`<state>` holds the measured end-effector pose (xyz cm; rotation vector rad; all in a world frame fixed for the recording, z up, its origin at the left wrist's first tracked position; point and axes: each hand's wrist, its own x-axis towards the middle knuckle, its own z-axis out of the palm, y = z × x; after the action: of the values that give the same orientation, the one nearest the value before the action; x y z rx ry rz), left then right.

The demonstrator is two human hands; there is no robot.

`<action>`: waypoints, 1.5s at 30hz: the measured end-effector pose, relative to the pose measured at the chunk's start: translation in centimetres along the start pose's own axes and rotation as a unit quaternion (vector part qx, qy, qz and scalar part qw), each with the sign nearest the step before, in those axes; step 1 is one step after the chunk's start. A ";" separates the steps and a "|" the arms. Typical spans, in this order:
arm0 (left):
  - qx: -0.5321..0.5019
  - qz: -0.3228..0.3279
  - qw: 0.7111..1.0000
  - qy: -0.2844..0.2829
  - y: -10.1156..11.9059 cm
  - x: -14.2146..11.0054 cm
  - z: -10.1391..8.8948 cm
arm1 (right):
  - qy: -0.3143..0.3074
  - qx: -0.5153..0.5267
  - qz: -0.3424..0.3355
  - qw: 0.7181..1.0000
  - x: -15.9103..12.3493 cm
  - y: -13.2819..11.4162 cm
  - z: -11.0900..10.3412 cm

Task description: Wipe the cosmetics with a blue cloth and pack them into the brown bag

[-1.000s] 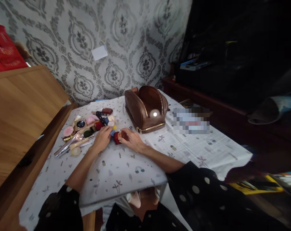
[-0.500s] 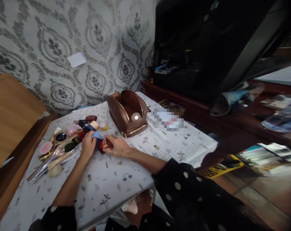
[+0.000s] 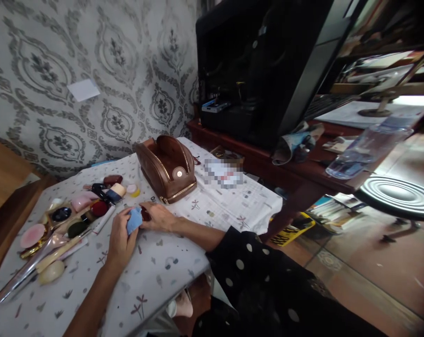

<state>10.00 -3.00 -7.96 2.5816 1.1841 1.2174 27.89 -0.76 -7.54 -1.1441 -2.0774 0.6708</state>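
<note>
My left hand (image 3: 120, 236) is closed around a light blue cloth (image 3: 134, 220), above the front part of the patterned white tablecloth (image 3: 170, 248). Facing it, my right hand (image 3: 160, 217) grips a small dark red glossy item (image 3: 146, 215), whose kind I cannot make out because fingers cover most of it. The cloth touches or nearly touches this item. Behind my hands stands a brown leather cosmetic bag (image 3: 156, 178), its zipped top wide open. To the left lies a heap of cosmetics, with a pink round compact (image 3: 32, 235), a green sponge (image 3: 77, 228) and a cream sponge (image 3: 51, 271).
A wooden board (image 3: 8, 173) borders the table on the left, and patterned wallpaper (image 3: 117, 93) rises behind. At right, a dark red desk (image 3: 233, 154) carries a black monitor (image 3: 247, 75) and a clear plastic bottle (image 3: 355, 154). A round stool (image 3: 398, 194) stands beyond.
The view has turned right, so the table sits further left. My hands have drawn away from the cosmetics heap, and the blue cloth now lies against the dark red item.
</note>
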 end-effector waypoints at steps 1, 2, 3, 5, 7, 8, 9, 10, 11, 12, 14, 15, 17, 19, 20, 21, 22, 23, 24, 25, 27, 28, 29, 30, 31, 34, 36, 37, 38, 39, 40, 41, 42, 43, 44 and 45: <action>0.001 -0.013 1.000 -0.005 0.0 0.1 -0.1 | -0.001 0.005 -0.001 1.000 0.0 0.1 0.0; -0.002 -0.036 0.999 -0.010 0.0 0.3 -0.2 | -0.001 0.010 -0.004 1.000 0.0 0.2 0.0; -0.009 -0.067 0.998 -0.016 0.1 0.5 -0.3 | 0.000 0.014 -0.007 1.000 0.0 0.2 -0.1; -0.036 -0.138 0.989 -0.036 0.0 0.9 -0.5 | 0.006 0.027 -0.009 1.000 -0.1 0.2 -0.1; -0.069 -0.198 0.976 -0.055 -0.2 1.3 -0.6 | 0.007 0.042 0.000 0.999 -0.2 0.1 -0.2; -0.082 -0.218 0.971 -0.059 -0.4 1.5 -0.6 | 0.005 0.049 0.009 0.999 -0.3 0.0 -0.3; -0.094 -0.229 0.967 -0.058 -0.6 1.6 -0.6 | 0.001 0.055 0.017 0.998 -0.3 -0.1 -0.4; -0.104 -0.234 0.965 -0.054 -0.8 1.7 -0.5 | -0.004 0.058 0.023 0.998 -0.3 -0.2 -0.5; -0.112 -0.235 0.964 -0.049 -0.9 1.8 -0.4 | -0.008 0.060 0.027 0.998 -0.3 -0.2 -0.6; -0.118 -0.233 0.964 -0.044 -1.0 1.8 -0.3 | -0.011 0.059 0.030 0.998 -0.3 -0.3 -0.7; -0.125 -0.232 0.964 -0.042 -1.2 1.8 -0.2 | -0.015 0.053 0.032 0.998 -0.3 -0.4 -1.0; -0.126 -0.233 0.963 -0.042 -1.3 1.7 -0.2 | -0.019 0.047 0.030 0.998 -0.3 -0.4 -1.2; -0.126 -0.237 0.962 -0.043 -1.4 1.7 -0.3 | -0.030 0.032 0.012 0.999 -0.3 -0.3 -1.4; -0.129 -0.236 0.962 -0.040 -1.5 1.7 -0.4 | -0.043 0.022 -0.020 0.999 -0.3 -0.1 -1.6; -0.131 -0.233 0.963 -0.037 -1.6 1.7 -0.5 | -0.052 0.024 -0.034 0.998 -0.3 0.0 -1.7; -0.133 -0.230 0.963 -0.034 -1.7 1.8 -0.5 | -0.064 0.033 -0.046 0.996 -0.3 0.1 -1.8; -0.135 -0.227 0.964 -0.031 -1.7 1.8 -0.6 | -0.078 0.047 -0.052 0.994 -0.3 0.3 -1.9; -0.136 -0.226 0.964 -0.028 -1.7 1.8 -0.6 | -0.092 0.063 -0.053 0.992 -0.3 0.4 -1.9; -0.136 -0.227 0.964 -0.026 -1.8 1.8 -0.6 | -0.103 0.076 -0.049 0.991 -0.3 0.5 -1.9; -0.134 -0.230 0.964 -0.026 -1.7 1.8 -0.7 | -0.108 0.084 -0.041 0.990 -0.2 0.6 -1.9; -0.128 -0.234 0.963 -0.026 -1.6 1.7 -0.7 | -0.104 0.086 -0.025 0.991 -0.2 0.8 -1.7; -0.126 -0.232 0.964 -0.027 -1.6 1.7 -0.7 | -0.098 0.085 -0.019 0.991 -0.1 0.8 -1.6; -0.127 -0.226 0.965 -0.028 -1.5 1.6 -0.8 | -0.091 0.084 -0.018 0.992 0.0 0.9 -1.5; -0.131 -0.219 0.966 -0.030 -1.4 1.5 -0.7 | -0.083 0.086 -0.018 0.993 0.0 0.9 -1.3; -0.140 -0.210 0.967 -0.036 -1.4 1.5 -0.7 | -0.075 0.089 -0.017 0.993 0.1 0.9 -1.2; -0.175 -0.190 0.964 -0.068 -1.3 1.3 -0.5 | -0.048 0.097 -0.008 0.994 0.1 0.9 -0.9; -0.186 -0.191 0.959 -0.092 -1.3 1.3 -0.4 | -0.034 0.099 -0.002 0.995 -0.1 0.8 -0.8; -0.188 -0.195 0.957 -0.100 -1.2 1.4 -0.4 | -0.029 0.098 0.001 0.995 -0.2 0.8 -0.9; -0.188 -0.201 0.955 -0.106 -1.1 1.4 -0.4 | -0.024 0.096 0.003 0.995 -0.3 0.9 -0.9; -0.191 -0.207 0.953 -0.111 -1.0 1.5 -0.4 | -0.022 0.098 0.004 0.995 -0.4 0.9 -0.9; -0.198 -0.211 0.950 -0.114 -1.0 1.6 -0.4 | -0.019 0.105 0.003 0.994 -0.5 1.0 -0.9; -0.208 -0.214 0.947 -0.116 -0.9 1.7 -0.5 | -0.015 0.118 0.001 0.993 -0.6 1.2 -0.8; -0.223 -0.216 0.943 -0.120 -0.8 1.8 -0.5 | -0.015 0.139 -0.003 0.990 -0.6 1.3 -0.8; -0.236 -0.217 0.939 -0.123 -0.8 1.9 -0.6 | -0.011 0.163 -0.006 0.987 -0.7 1.5 -0.7; -0.239 -0.221 0.937 -0.124 -0.8 2.0 -0.6 | -0.014 0.183 -0.010 0.983 -0.6 1.6 -0.6; -0.236 -0.223 0.937 -0.125 -0.8 2.0 -0.7 | -0.013 0.197 -0.014 0.980 -0.6 1.8 -0.5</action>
<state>9.84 -1.26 -6.51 1.9118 1.1590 0.9034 29.44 -0.37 -8.67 -0.8812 -1.8665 1.0325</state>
